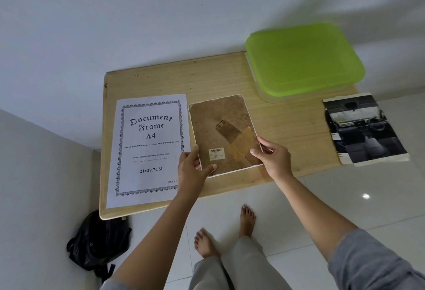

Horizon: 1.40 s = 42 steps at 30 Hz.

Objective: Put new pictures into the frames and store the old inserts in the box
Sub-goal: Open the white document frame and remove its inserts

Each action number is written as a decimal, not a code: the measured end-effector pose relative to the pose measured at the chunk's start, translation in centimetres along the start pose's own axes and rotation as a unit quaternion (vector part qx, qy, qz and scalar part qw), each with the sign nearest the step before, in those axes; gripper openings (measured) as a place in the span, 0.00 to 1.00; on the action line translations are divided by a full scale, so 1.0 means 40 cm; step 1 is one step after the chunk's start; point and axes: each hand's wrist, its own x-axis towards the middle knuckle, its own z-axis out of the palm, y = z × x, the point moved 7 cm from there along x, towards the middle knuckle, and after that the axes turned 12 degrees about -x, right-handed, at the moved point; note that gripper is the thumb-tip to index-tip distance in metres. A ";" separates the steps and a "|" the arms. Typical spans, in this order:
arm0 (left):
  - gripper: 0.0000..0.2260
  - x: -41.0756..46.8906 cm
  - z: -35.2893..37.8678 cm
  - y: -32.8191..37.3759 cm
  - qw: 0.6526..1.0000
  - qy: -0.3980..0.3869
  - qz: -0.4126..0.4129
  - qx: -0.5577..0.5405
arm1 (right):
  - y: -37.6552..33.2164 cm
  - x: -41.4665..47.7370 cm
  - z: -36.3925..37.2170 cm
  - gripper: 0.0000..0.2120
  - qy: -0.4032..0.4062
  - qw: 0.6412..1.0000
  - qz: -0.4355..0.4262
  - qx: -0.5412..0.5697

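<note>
Picture frame (220, 128): white-edged, lying face down on the counter (287, 124), brown backing board uppermost. A brown stand is taped across the board; a barcode label (216, 153) sits near the lower edge, between the two hands.

Left hand (192, 170): closed on the frame's lower left corner, thumb on the backing, fingers curled at the edge.

Right hand (273, 157): closed on the frame's lower right edge, thumb pressed on the taped stand, fingers wrapped beneath the rim.

Insert sheet (149, 149): white paper printed "Document Frame A4" with an ornate border, flat on the counter just left of the left hand, its right edge touching or slipping under the frame; which cannot be told.

Storage box (303, 61): clear body with green lid shut, at the far right corner of the counter, beyond the right hand and well apart from it.

Photograph (364, 128): print of a car interior, right of the right hand, overhanging the counter's right end.

Black bag (99, 243): on the tiled floor below the counter's near left corner, under the left forearm's side.

Bare feet (247, 219): on the floor between the forearms.
</note>
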 end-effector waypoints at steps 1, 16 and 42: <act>0.34 0.000 -0.001 -0.001 1.000 -0.001 -0.001 0.001 | -0.002 -0.002 0.000 0.23 -0.001 1.000 -0.001 -0.002; 0.34 -0.008 0.012 -0.018 1.000 -0.004 0.014 -0.020 | -0.123 -0.051 0.030 0.21 0.027 0.929 -0.253 -0.269; 0.22 0.102 -0.008 0.098 0.973 0.076 0.095 0.198 | -0.221 0.097 0.144 0.21 -0.085 0.836 -0.306 -0.448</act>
